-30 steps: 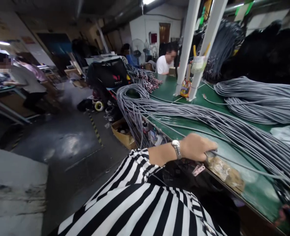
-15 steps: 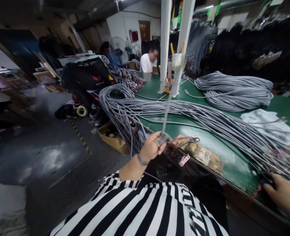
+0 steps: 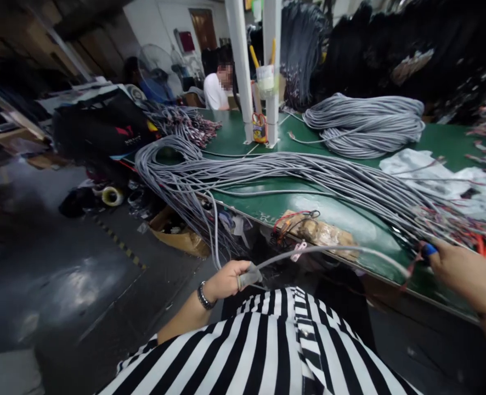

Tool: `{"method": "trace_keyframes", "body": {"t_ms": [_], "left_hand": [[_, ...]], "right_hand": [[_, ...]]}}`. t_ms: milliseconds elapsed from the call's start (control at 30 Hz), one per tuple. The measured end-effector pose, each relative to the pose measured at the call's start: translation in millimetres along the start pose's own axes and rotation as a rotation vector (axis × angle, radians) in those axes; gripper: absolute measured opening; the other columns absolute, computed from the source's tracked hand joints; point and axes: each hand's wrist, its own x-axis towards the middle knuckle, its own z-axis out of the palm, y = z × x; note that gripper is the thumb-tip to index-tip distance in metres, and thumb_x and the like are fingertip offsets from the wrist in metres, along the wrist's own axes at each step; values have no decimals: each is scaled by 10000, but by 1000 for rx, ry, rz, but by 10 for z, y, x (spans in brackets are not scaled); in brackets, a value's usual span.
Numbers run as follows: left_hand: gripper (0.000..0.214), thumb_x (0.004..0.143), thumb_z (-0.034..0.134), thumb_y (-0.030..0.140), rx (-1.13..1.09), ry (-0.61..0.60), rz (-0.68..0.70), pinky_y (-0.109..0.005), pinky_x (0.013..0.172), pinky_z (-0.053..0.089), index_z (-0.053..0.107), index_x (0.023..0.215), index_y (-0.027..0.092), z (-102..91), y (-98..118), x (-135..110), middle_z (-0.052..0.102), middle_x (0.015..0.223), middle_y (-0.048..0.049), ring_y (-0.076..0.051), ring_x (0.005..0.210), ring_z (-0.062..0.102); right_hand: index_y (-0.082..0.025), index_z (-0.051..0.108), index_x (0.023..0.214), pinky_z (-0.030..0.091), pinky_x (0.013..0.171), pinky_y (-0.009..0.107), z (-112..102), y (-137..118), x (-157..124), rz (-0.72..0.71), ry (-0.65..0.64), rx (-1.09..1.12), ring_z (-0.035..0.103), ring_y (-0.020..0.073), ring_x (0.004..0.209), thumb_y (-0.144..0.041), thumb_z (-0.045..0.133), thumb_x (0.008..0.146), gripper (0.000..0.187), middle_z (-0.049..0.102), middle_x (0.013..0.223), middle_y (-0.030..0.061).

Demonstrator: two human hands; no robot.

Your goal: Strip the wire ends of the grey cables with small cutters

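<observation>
1. Green tabletop [image 3: 271,207] is crossed by bundled cables [image 3: 276,169].
2. One cable [image 3: 325,248] is gripped at six o'clock by the left hand [image 3: 226,278]; the right hand's [image 3: 459,271] grip, toward four, cannot be told.
3. Cable handling seems underway; steady guidance is likely needed.
4. At two, a coil [image 3: 370,118] is seen.
</observation>
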Motion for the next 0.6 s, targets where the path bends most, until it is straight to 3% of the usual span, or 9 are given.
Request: {"method": "trace_keyframes", "body": {"t_ms": [33, 100, 200, 233, 267, 333, 400, 500, 600], "left_hand": [[416, 806, 566, 535, 34, -19, 8, -173, 387, 255, 625, 834, 125, 28, -10, 24, 428, 502, 57, -40, 383, 335], [402, 821, 550, 525, 82, -50, 48, -181, 433, 291, 622, 799, 130, 66, -17, 70, 443, 528, 45, -51, 434, 354], [380, 836, 541, 498, 130, -98, 119, -208, 552, 373, 635, 796, 133, 71, -18, 132, 530, 624, 5, -88, 566, 446], [370, 839, 543, 489, 144, -123, 131, -220, 595, 394, 644, 811, 134, 65, -19, 149, 562, 668, -10, -105, 618, 480], [364, 840, 544, 482, 154, -145, 137, -232, 630, 409, 652, 824, 135, 58, -20, 163, 587, 706, -23, -120, 663, 505], [357, 832, 552, 481, 161, -172, 129, -248, 666, 426, 661, 842, 141, 47, -24, 178, 613, 745, -35, -143, 714, 532], [359, 817, 563, 493, 159, -163, 113, -253, 664, 430, 664, 846, 149, 40, -38, 174, 621, 745, -35, -155, 726, 542], [361, 819, 550, 499, 182, -146, 97, -247, 656, 423, 656, 833, 155, 20, -114, 150, 622, 746, -32, -156, 723, 547], [314, 841, 519, 453, 302, -192, 57, -233, 652, 401, 634, 803, 163, -25, -288, 118, 615, 737, -14, -138, 692, 536]], "right_hand": [[-266, 644, 921, 285, 513, 356, -71, -42, -56, 64, -74, -16, 440, 181, 430, -313, 528, 721, 236, 667, 713, 167], [-243, 548, 1219, 294, 521, 354, -229, -132, -219, 155, 1, -29, 420, 191, 449, -237, 459, 759, 468, 665, 748, 186], [-145, 599, 1131, 342, 570, 338, -455, -307, -557, 106, 277, 158, 493, 203, 585, -231, 401, 795, 399, 645, 847, 178], [-143, 612, 1093, 363, 574, 316, -513, -378, -676, 63, 338, 315, 508, 195, 608, -252, 400, 808, 371, 638, 815, 139], [-144, 604, 1105, 387, 579, 298, -558, -453, -790, -32, 320, 488, 526, 188, 626, -293, 396, 836, 371, 635, 799, 106], [-179, 593, 1149, 449, 691, 296, -600, -600, -984, -367, 85, 661, 584, 194, 775, -387, 441, 863, 385, 652, 946, 85], [-204, 593, 1156, 459, 774, 316, -573, -711, -1124, -616, -125, 607, 587, 213, 869, -441, 530, 829, 409, 651, 1003, 78], [-210, 649, 921, 455, 720, 307, -426, -781, -1251, -684, -312, 486, 571, 194, 757, -405, 480, 870, 263, 640, 801, 52], [-206, 606, 752, 434, 624, 273, -237, -809, -1321, -649, -402, 556, 526, 158, 622, -399, 377, 921, 345, 593, 666, 28]]}}
